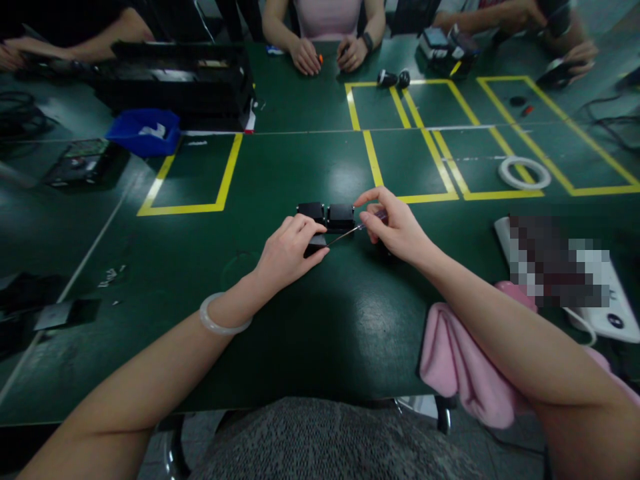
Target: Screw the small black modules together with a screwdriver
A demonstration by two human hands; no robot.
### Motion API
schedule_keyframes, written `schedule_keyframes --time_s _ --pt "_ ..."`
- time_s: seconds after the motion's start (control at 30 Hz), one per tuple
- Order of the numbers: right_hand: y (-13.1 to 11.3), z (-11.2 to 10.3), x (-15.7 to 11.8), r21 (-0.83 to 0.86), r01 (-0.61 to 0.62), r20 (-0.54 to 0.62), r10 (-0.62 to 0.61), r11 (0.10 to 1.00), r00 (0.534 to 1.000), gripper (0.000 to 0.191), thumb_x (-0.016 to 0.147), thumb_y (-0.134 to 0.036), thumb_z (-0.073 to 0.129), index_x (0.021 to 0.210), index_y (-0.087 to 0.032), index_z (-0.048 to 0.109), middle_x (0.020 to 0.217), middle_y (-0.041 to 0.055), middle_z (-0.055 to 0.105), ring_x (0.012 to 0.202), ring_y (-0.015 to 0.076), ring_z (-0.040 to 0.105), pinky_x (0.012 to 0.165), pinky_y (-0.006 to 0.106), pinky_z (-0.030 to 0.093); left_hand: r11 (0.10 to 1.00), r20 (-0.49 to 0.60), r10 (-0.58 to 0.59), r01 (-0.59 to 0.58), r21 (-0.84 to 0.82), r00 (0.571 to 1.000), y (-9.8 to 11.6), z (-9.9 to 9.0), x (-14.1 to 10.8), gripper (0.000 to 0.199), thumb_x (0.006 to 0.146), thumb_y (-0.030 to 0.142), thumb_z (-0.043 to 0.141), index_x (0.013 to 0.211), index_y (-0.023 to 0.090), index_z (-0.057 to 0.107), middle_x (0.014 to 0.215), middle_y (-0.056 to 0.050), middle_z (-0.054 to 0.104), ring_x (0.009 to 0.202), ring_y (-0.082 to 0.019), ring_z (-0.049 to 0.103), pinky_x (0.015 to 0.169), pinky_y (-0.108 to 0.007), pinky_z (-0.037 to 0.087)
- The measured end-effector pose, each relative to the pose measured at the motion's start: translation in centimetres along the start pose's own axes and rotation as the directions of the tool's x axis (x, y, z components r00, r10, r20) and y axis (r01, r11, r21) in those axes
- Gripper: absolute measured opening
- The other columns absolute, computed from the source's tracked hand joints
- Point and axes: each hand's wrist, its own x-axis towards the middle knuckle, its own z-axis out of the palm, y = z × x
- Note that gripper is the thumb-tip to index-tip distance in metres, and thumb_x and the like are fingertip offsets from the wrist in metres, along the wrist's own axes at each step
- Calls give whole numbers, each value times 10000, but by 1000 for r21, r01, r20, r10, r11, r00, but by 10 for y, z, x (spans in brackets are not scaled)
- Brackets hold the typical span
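Note:
My left hand [293, 250], with a pale bangle on the wrist, is closed on a small black block [315, 244], its thumb along the near edge. In my right hand [395, 227] is a screwdriver [356, 229] with a see-through purplish handle. Its thin shaft points left, and the tip reaches the block beside my left thumb. The right index finger stretches forward over the handle. Just beyond my hands, two black box-shaped pieces [341, 215] stand side by side on the green table. A dark thing under my right hand is mostly hidden.
Yellow tape [430, 199] marks rectangles on the green table. A white ring roll [524, 173], a pink cloth [463, 363] and a white board [617, 300] lie right. A blue bin [145, 132] and a black rack [170, 87] stand left. Co-workers' hands [306, 57] rest across the table.

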Motion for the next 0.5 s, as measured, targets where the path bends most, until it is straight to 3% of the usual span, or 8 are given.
schedule_keyframes --time_s 0.13,0.33,0.5 --pt "0 0 0 -2 -49 15 49 999 999 145 1047 -352 574 1014 -211 574 528 -96 491 434 99 473 473 259 306 1000 -4 -1 1 2 1000 0 1 0 277 972 280 700 1221 186 623 1199 -116 683 1098 -303 638 933 -428 545" --pt "1 1 0 3 -4 -8 4 1000 1000 84 1028 -256 585 1095 -212 560 564 -108 502 457 93 495 517 253 350 1000 2 -1 1 -1 1000 0 0 0 278 977 286 689 1228 185 623 1204 -118 683 1097 -302 642 937 -432 548" --pt "0 0 0 -3 -52 18 52 999 998 146 1051 -348 578 1004 -211 573 523 -95 501 434 92 476 471 248 305 1000 1 10 -10 3 1000 -1 0 0 281 984 292 682 1233 178 620 1211 -123 683 1101 -303 640 934 -430 552"
